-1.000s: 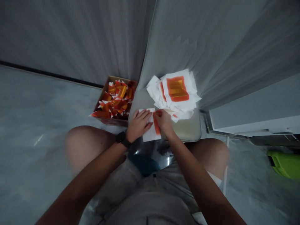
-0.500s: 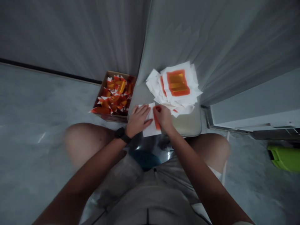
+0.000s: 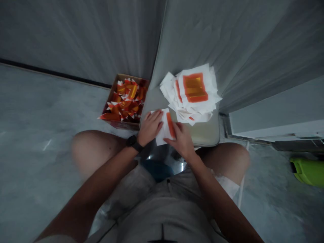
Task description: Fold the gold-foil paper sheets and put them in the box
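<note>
Head view, and here's a pale padded seat (image 3: pixel 202 135) carrying a stack of orange-printed white paper sheets (image 3: pixel 194 89), with a cardboard box of orange-and-white pieces (image 3: pixel 124 101) just left of it. Neither grip is closed: the left hand (image 3: pixel 150 127) and right hand (image 3: pixel 181 140) lie open on a single sheet (image 3: pixel 164 135) at the seat's front. It looks light and floppy, best taken by its edges, its long axis pointing away from the person.

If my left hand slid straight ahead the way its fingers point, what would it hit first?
Probably the stack of white paper sheets. The left hand lies flat on a loose white sheet, and past that sheet's far edge the stack looks close, though depth is hard to judge from this view.
</note>
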`<state>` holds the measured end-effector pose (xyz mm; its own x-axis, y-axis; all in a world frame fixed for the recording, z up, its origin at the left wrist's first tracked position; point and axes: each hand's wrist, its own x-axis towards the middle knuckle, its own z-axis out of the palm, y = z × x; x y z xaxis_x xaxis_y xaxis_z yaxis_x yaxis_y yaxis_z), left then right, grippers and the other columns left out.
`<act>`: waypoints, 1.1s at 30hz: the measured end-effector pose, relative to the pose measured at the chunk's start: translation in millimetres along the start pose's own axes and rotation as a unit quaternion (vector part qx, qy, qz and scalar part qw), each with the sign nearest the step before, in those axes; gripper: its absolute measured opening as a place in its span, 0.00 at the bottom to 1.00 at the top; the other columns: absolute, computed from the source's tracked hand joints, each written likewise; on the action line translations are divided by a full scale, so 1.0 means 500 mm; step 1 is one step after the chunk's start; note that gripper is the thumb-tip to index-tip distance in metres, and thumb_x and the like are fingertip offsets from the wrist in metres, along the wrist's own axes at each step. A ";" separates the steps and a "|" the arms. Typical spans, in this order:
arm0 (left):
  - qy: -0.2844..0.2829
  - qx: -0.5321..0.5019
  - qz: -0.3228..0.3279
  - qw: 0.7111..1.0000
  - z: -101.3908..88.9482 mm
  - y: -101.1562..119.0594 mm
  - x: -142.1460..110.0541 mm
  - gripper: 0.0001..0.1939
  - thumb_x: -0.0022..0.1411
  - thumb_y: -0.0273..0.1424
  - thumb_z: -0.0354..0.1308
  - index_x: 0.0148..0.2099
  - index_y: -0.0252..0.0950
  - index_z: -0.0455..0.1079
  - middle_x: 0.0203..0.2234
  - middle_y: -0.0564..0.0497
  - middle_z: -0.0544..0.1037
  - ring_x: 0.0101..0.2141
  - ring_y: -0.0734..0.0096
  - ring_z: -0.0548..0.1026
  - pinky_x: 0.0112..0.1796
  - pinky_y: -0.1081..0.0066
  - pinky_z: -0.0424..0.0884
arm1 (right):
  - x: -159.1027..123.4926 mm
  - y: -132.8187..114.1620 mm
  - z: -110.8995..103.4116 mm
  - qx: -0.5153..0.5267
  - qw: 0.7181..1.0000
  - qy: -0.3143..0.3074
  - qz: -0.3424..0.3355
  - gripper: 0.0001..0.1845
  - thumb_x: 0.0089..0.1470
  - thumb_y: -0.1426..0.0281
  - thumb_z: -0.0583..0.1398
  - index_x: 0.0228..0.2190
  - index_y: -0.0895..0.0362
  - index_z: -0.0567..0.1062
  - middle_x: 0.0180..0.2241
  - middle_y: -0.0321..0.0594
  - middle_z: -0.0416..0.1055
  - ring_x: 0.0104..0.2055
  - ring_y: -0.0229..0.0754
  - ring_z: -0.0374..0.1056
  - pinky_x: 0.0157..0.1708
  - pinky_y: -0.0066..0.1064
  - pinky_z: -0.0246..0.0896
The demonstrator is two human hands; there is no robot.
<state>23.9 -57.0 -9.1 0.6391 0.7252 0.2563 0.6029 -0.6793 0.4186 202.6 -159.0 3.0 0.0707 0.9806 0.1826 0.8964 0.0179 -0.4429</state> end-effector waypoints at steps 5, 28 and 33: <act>0.013 0.006 -0.002 1.000 0.006 -0.001 0.000 0.28 0.75 0.36 0.41 0.72 0.32 0.57 0.70 0.42 0.62 0.69 0.61 0.60 0.69 0.55 0.50 | -0.051 0.003 0.002 0.010 1.000 0.017 -0.002 0.33 0.64 0.59 0.58 0.66 0.57 0.63 0.63 0.58 0.63 0.64 0.61 0.61 0.61 0.55 0.61; 0.056 0.009 0.010 0.998 0.019 0.002 -0.009 0.24 0.71 0.43 0.52 0.63 0.39 0.70 0.66 0.42 0.68 0.67 0.50 0.62 0.68 0.46 0.50 | -0.024 0.016 -0.005 0.248 0.945 0.130 0.172 0.31 0.70 0.51 0.48 0.58 0.59 0.73 0.53 0.51 0.77 0.56 0.50 0.72 0.58 0.45 0.65; 0.059 -0.011 0.001 0.998 0.021 0.000 -0.006 0.27 0.69 0.42 0.55 0.65 0.38 0.68 0.65 0.42 0.70 0.66 0.49 0.63 0.68 0.45 0.49 | -0.015 0.013 -0.014 0.206 0.974 0.068 0.069 0.27 0.71 0.55 0.48 0.48 0.55 0.81 0.52 0.47 0.78 0.55 0.50 0.73 0.59 0.44 0.65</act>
<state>26.9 -60.6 -18.8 0.5791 0.7323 0.3583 0.5894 -0.6797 0.4366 210.9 -167.4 4.8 0.2596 0.9451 0.1985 0.6255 -0.0079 -0.7802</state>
